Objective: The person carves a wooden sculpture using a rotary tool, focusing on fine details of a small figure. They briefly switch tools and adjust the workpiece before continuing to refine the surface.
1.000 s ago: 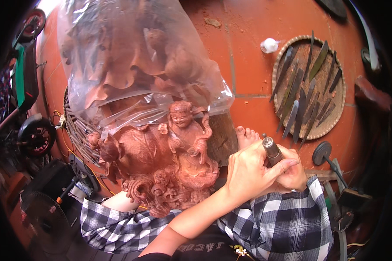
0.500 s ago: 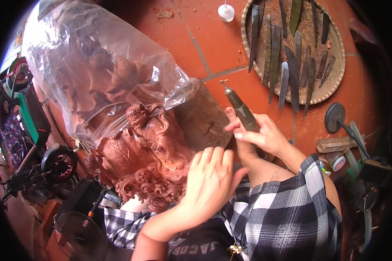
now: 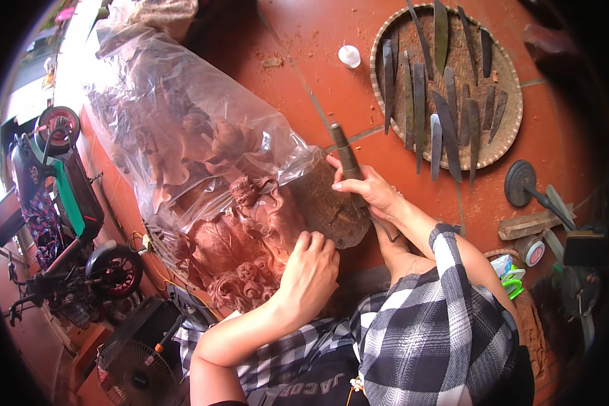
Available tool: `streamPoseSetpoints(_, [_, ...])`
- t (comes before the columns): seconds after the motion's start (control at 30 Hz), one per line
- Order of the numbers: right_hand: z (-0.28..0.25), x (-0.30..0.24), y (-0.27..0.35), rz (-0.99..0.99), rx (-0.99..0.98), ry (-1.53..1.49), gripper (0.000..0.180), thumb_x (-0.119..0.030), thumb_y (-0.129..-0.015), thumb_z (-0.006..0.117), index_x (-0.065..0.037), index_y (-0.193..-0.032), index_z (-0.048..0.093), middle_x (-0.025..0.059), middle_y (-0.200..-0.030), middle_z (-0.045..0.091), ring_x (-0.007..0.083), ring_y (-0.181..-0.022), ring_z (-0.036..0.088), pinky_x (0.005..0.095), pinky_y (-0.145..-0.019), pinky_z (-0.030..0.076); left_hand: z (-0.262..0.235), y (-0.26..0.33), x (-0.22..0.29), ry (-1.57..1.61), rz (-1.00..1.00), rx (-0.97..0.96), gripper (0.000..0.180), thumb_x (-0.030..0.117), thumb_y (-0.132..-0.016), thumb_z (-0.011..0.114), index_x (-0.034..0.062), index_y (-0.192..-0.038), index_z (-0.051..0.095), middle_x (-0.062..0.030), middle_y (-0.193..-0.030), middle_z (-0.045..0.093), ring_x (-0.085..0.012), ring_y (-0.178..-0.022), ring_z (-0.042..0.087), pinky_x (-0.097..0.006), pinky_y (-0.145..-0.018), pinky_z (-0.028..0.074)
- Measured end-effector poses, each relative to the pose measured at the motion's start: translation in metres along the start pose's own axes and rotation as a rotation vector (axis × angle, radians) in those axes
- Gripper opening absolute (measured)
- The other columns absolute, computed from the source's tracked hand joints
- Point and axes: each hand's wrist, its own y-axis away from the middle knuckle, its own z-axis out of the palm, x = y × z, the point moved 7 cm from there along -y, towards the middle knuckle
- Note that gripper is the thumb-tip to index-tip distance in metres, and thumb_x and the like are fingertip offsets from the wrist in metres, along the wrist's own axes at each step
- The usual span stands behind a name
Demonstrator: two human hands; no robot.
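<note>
A reddish-brown wood carving (image 3: 250, 233) with a small figure's head and curled relief lies tilted in front of me, its far part under a clear plastic sheet (image 3: 203, 128). My left hand (image 3: 309, 271) is at the carving's near right edge, back upward and fingers curled together; their tips and whatever they hold are hidden. In my right hand (image 3: 372, 193) is a dark rotary tool handpiece (image 3: 347, 157), thin bit pointing up and away. It hovers beside the carving's bare wood base (image 3: 331, 206), and the bit touches nothing.
A round woven tray (image 3: 519, 101) of several dark flat blades sits on the tiled floor at far right, with a small white bottle (image 3: 349, 56) beside it. A black-disc stand (image 3: 520, 183) is at right. A fan (image 3: 139, 372) and a scooter (image 3: 68, 196) stand left.
The view has shifted, so the scene sits differently in the picture. My left hand's fingers have curled and its thumb no longer sticks out. The handpiece stands more upright in my right hand.
</note>
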Motion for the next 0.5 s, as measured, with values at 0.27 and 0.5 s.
streamPoseSetpoints(0.27, [-0.008, 0.009, 0.005, 0.011, -0.074, -0.094, 0.013, -0.015, -0.082, 0.070, -0.006, -0.089, 0.063, 0.0111, -0.118, 0.061, 0.0294, -0.145, 0.028, 0.0422, -0.113, 0.020, 0.002, -0.005, 0.001, -0.007, 0.022, -0.015, 0.037, 0.036, -0.070, 0.077, 0.0057, -0.090, 0.069, -0.0048, -0.092, 0.058, -0.0213, -0.101, 0.050, -0.036, -0.091, 0.037])
streamPoseSetpoints(0.5, [-0.014, 0.008, 0.011, 0.057, -0.065, -0.150, 0.011, -0.013, -0.083, 0.067, -0.004, -0.086, 0.061, 0.0230, -0.133, 0.054, 0.0283, -0.143, 0.030, 0.0400, -0.112, 0.024, -0.003, 0.000, -0.002, 0.154, 0.040, 0.058, 0.051, 0.041, -0.069, 0.078, 0.0033, -0.102, 0.066, -0.0080, -0.096, 0.060, -0.0250, -0.112, 0.051, -0.040, -0.097, 0.037])
